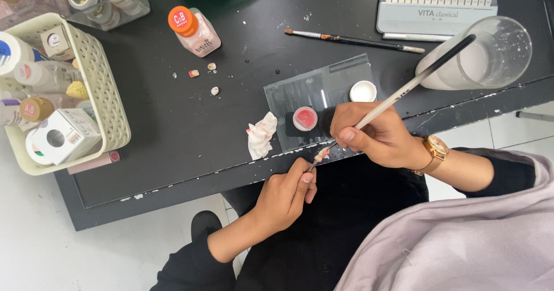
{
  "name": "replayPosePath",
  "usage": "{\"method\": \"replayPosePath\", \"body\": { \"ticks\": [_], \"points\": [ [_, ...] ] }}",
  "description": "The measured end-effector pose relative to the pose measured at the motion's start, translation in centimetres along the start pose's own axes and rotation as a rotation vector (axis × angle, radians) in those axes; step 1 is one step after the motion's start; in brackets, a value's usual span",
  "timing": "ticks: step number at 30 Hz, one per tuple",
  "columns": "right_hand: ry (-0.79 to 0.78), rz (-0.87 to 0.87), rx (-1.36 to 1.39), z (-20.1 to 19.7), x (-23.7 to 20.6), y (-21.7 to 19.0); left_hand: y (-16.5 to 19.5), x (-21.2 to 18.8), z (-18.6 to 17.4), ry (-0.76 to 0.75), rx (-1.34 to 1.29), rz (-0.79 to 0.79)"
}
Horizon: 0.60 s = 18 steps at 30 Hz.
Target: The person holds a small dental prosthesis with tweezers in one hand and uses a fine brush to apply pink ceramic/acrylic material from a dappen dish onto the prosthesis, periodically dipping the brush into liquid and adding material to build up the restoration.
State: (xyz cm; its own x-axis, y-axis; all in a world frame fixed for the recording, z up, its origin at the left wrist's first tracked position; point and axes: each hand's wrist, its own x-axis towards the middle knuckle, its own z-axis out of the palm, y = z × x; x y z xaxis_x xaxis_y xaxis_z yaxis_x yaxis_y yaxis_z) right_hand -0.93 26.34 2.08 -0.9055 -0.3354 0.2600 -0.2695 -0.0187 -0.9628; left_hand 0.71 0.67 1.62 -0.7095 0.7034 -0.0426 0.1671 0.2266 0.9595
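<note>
**Brush on a small crown**

Head view: the left hand (284, 196) pinches a thin holder tight, with a crown (322, 154) on its tip just off the table (173, 123) edge. The right hand (374, 134) grips a brush (415, 83) touching it. The crown looks light and fragile, best handled by the holder.

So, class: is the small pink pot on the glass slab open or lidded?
Open: the pink pot shows its pink contents, and a white lid lies apart on the glass slab.

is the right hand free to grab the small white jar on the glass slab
Probably not as it stands: the right hand is pinched around a long brush. The white jar sits just beyond its knuckles on the glass slab, nothing between.
</note>
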Motion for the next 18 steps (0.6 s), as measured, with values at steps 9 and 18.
{"method": "replayPosePath", "body": {
  "ticks": [9,18],
  "points": [
    [0.007,0.008,-0.001,0.04,-0.03,0.0,0.08,0.09,-0.04,-0.01,-0.001,-0.012],
    [0.037,0.003,0.083,-0.08,-0.27,0.06,0.05,0.02,-0.05,-0.007,0.009,-0.009]
  ]
}}
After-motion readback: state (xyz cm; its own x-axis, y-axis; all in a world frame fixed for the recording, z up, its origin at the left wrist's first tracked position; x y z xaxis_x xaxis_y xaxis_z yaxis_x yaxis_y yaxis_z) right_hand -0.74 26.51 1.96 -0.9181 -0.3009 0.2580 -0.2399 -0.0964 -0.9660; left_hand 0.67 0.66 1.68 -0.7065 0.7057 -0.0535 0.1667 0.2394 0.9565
